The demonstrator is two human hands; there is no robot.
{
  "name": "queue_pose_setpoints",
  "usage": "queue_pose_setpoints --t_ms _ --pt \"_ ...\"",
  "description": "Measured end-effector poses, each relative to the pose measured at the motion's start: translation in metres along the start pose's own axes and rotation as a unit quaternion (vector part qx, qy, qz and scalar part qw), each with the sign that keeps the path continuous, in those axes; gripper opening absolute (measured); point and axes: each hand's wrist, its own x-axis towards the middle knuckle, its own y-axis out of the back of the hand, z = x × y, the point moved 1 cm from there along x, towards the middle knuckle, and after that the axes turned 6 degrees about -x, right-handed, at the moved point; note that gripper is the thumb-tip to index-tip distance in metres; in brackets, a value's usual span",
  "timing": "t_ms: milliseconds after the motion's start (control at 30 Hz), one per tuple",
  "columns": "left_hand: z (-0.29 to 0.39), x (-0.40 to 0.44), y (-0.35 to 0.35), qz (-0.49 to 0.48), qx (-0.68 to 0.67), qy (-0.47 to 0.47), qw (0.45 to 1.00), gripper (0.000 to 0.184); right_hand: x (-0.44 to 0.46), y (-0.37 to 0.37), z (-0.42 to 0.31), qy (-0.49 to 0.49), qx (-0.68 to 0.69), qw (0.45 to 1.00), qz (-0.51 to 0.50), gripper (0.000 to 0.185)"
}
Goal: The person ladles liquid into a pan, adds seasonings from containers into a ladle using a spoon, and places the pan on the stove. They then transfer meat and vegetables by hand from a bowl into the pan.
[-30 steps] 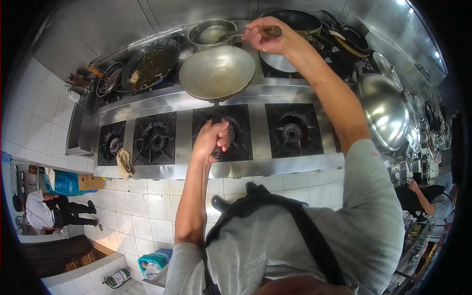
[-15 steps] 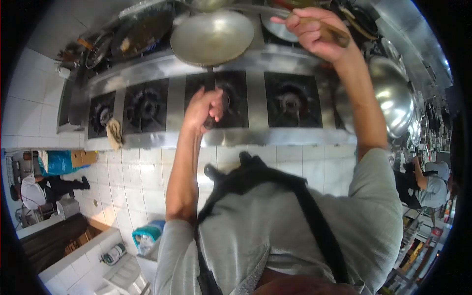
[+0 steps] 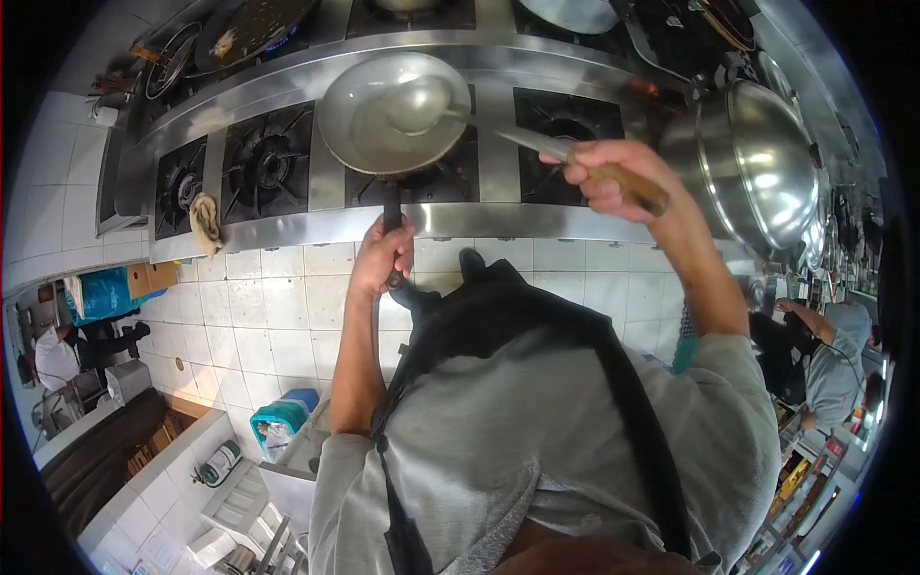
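Note:
My left hand [image 3: 383,255] is closed round the dark handle of a round metal pan [image 3: 359,123], low in front of the stove's front edge. The pan sits over the front burners with pale liquid in its bottom. My right hand [image 3: 618,179] grips the wooden handle of a long metal ladle [image 3: 420,103]. The ladle's bowl is over the pan's inside; whether it touches the liquid I cannot tell.
Front burners [image 3: 270,165] flank the pan. A beige cloth [image 3: 204,223] hangs at the stove's front edge. Behind is a dark pan with oil [image 3: 251,31]. Large metal bowls [image 3: 767,172] stand at the right. A person [image 3: 832,355] is at far right, another [image 3: 59,356] at far left.
The pan in my left hand has come nearer to me, from the back of the stove to the front burners. My right hand has moved nearer too, and the ladle's bowl is now over the pan.

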Motion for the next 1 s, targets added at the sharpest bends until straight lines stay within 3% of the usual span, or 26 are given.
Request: queue_pose_setpoints --t_ms 133,233,333,400,467,600,767,800,867,900,1000 --pt "-0.040 -0.005 0.026 -0.003 -0.002 0.007 1.000 0.015 0.004 0.001 0.021 -0.016 -0.031 0.999 0.019 0.042" --pt "-0.060 -0.006 0.040 0.001 -0.004 0.019 1.000 0.017 0.001 -0.006 0.030 -0.009 -0.225 0.973 0.056 0.039" --pt "-0.071 -0.003 0.051 -0.021 -0.002 0.013 1.000 0.017 0.003 -0.015 0.039 0.007 -0.293 0.952 0.092 0.028" --pt "-0.072 -0.002 0.058 -0.027 -0.013 0.013 0.999 0.017 0.005 -0.016 0.044 0.009 -0.313 0.946 0.087 0.037" --pt "-0.071 0.000 0.060 -0.035 -0.022 0.022 0.999 0.017 0.004 -0.022 0.046 0.039 -0.408 0.908 0.087 0.059" --pt "-0.066 0.004 0.063 -0.044 -0.041 0.036 0.998 0.017 0.008 -0.038 0.053 0.050 -0.478 0.871 0.102 0.050" --pt "-0.065 0.012 0.073 -0.066 -0.048 0.057 0.995 0.016 0.015 -0.048 0.070 0.004 -0.599 0.770 0.219 0.064" --pt "-0.066 0.012 0.075 -0.064 -0.051 0.056 0.995 0.016 0.016 -0.045 0.077 0.002 -0.601 0.769 0.217 0.064" --pt "-0.067 0.014 0.080 -0.072 -0.059 0.063 0.994 0.018 0.019 -0.049 0.086 0.060 -0.704 0.672 0.222 0.064" --pt "-0.064 0.014 0.086 -0.096 -0.047 0.070 0.992 0.020 0.020 -0.055 0.086 0.016 -0.719 0.658 0.223 0.057" --pt "-0.064 0.002 0.088 -0.054 -0.093 0.040 0.993 0.027 0.031 -0.046 0.102 0.013 -0.725 0.638 0.258 0.044"
